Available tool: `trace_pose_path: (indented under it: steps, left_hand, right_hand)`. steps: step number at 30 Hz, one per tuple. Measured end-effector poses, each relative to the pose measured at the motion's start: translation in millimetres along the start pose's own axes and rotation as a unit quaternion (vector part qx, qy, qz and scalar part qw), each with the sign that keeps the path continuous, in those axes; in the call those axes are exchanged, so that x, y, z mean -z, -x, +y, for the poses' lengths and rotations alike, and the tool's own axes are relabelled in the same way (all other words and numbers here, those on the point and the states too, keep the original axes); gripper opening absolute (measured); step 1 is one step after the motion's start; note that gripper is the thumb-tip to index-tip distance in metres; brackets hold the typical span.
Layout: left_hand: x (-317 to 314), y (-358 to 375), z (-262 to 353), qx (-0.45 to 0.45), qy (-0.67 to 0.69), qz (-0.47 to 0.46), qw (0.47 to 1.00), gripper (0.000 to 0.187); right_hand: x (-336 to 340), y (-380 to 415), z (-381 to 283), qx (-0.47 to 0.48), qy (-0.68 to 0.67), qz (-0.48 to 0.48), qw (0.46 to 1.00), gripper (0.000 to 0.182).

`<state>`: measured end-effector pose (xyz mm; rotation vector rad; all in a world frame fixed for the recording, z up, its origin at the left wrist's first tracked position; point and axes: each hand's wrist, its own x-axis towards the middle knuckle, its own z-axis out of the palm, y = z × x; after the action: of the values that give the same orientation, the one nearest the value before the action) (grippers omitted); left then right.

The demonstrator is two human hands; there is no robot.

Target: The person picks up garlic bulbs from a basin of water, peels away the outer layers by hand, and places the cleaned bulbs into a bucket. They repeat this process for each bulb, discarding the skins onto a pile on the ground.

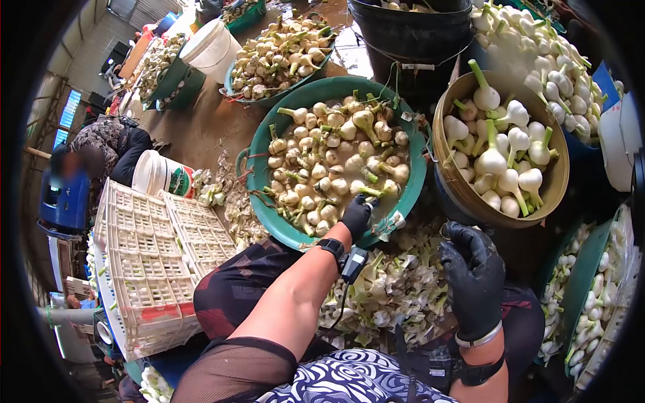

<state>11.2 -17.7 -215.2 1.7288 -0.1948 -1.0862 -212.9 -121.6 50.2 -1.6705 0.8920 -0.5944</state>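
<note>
The largest item in the work area is the green basin, set on the ground directly ahead of the person and heaped with unpeeled garlic bulbs carrying short green stalks. To its right, touching or just beside it, stands a tan bowl filled with cleaned white bulbs, stalks upright or tilted. A black tub sits behind, between the two. A white slatted crate lies to the left of the person's knee, with a white bucket just beyond it. A litter of peelings and trimmed stalks covers the ground between the knees and the basin.

The left hand, in a black glove, reaches over the near rim of the green basin and closes on one garlic stalk at the edge of the heap. A black wrist device with a hanging cable sits on that forearm.

The right hand, also black-gloved, is raised near the tan bowl, fingers curled inward. Whether it holds anything, I cannot tell.

A second person sits at far left, well apart.
</note>
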Motion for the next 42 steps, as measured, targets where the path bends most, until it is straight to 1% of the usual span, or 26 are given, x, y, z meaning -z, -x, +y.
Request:
trace_pose_path:
  steps: [1,2,4,6,9,10,12,14,15,16,17,18,19,21,22,26,29,30,31,32,34,36,37,38,40,42]
  left_hand:
    - [-0.6,-9.0,-7.2,0.001,0.002,-0.004,1.0,0.067]
    - [-4.7,-1.3,9.1,-0.019,-0.187,0.003,0.982,0.063]
    - [-6.7,11.0,36.0,-0.056,-0.535,0.02,0.843,0.054]
    - [2.9,-27.7,12.8,-0.034,-0.476,-0.025,0.878,0.055]
    - [-0.6,-59.6,7.7,-0.076,-0.697,-0.188,0.688,0.043]
    - [0.5,-56.0,1.4,-0.076,-0.697,-0.189,0.688,0.043]
    - [6.7,-26.3,-2.2,-0.142,-0.552,-0.023,0.822,0.036]
    - [11.8,2.5,7.4,-0.236,-0.501,0.031,0.832,0.03]
    - [20.2,-4.0,-10.4,-0.272,-0.345,0.012,0.898,0.024]
    - [23.0,3.2,-13.5,-0.08,-0.07,-0.042,0.993,0.018]
    - [19.0,27.2,14.5,0.106,0.228,0.02,0.968,0.013]
    - [17.5,51.5,42.0,0.102,0.226,0.022,0.969,0.013]
    - [21.1,68.9,58.8,0.073,0.124,-0.023,0.989,0.015]
    - [20.7,109.2,95.0,0.014,-0.039,-0.101,0.994,0.024]
    - [19.6,124.6,104.6,-0.001,-0.023,-0.149,0.989,0.027]
    - [11.1,196.7,161.7,-0.015,0.069,-0.21,0.975,0.032]
    - [10.3,218.0,159.3,-0.086,0.208,-0.19,0.956,0.046]
    - [5.3,219.2,153.9,-0.119,0.216,-0.175,0.953,0.05]
    - [0.8,218.1,147.9,-0.145,0.225,-0.166,0.949,0.054]
    - [-2.3,219.0,146.6,-0.147,0.237,-0.16,0.947,0.049]
    - [-4.3,220.7,146.7,-0.133,0.237,-0.149,0.951,0.04]
    - [-2.5,224.4,150.4,-0.134,0.241,-0.125,0.953,0.036]
    - [-2.2,225.7,151.9,-0.132,0.245,-0.104,0.955,0.033]
    - [-2.0,225.7,150.5,-0.134,0.245,-0.101,0.955,0.033]
    - [-2.6,223.9,146.9,-0.157,0.209,-0.078,0.962,0.032]
    - [-5.6,231.3,154.3,-0.195,0.156,-0.053,0.967,0.029]
  right_hand:
    - [1.3,-1.2,0.0,0.015,0.021,-0.014,1.0,0.026]
    - [1.1,-1.5,1.7,0.014,0.026,-0.013,0.999,0.026]
    - [-1.1,-0.6,4.5,-0.018,0.011,-0.021,1.0,0.026]
    - [-3.4,-3.8,4.6,-0.01,0.028,-0.035,0.999,0.026]
    - [-5.8,-6.1,6.6,-0.004,0.064,-0.058,0.996,0.025]
    - [-5.8,-7.1,7.1,-0.005,0.064,-0.058,0.996,0.025]
    - [-7.1,-7.1,8.0,0.015,0.063,-0.056,0.996,0.026]
    - [-7.6,-7.4,3.9,0.018,0.08,-0.075,0.994,0.026]
    - [-7.8,-7.2,1.2,0.022,0.099,-0.095,0.99,0.026]
    - [-10.1,-6.1,2.0,0.024,0.095,-0.097,0.99,0.026]
    - [-13.7,-4.9,4.5,0.041,0.108,-0.097,0.989,0.026]
    - [-15.8,-4.2,3.7,0.059,0.121,-0.095,0.986,0.025]
    - [-15.8,-5.1,-3.4,-0.007,0.108,-0.142,0.984,0.034]
    - [-28.0,-6.2,12.1,0.049,0.074,-0.133,0.987,0.042]
    - [-35.4,-7.3,23.3,0.103,0.042,-0.126,0.986,0.05]
    - [-54.3,-10.6,42.4,0.114,-0.097,-0.182,0.972,0.061]
    - [-55.9,-4.8,31.4,-0.09,-0.375,-0.198,0.901,0.053]
    - [-53.9,-2.8,27.6,-0.088,-0.375,-0.201,0.901,0.053]
    - [-50.3,-1.1,21.1,-0.149,-0.384,-0.233,0.881,0.053]
    - [-47.1,0.1,14.2,-0.21,-0.391,-0.262,0.857,0.052]
    - [-51.7,5.6,4.3,-0.221,-0.364,-0.292,0.856,0.052]
    - [-60.6,15.2,-0.7,-0.094,-0.318,-0.198,0.922,0.056]
    - [-68.7,15.2,17.7,0.05,-0.23,-0.166,0.958,0.063]
    - [-68.3,15.6,17.5,0.051,-0.231,-0.169,0.957,0.063]
    - [-67.8,16.6,15.9,0.252,-0.017,-0.118,0.96,0.068]
    - [-71.6,23.0,11.5,0.219,-0.096,-0.124,0.963,0.068]
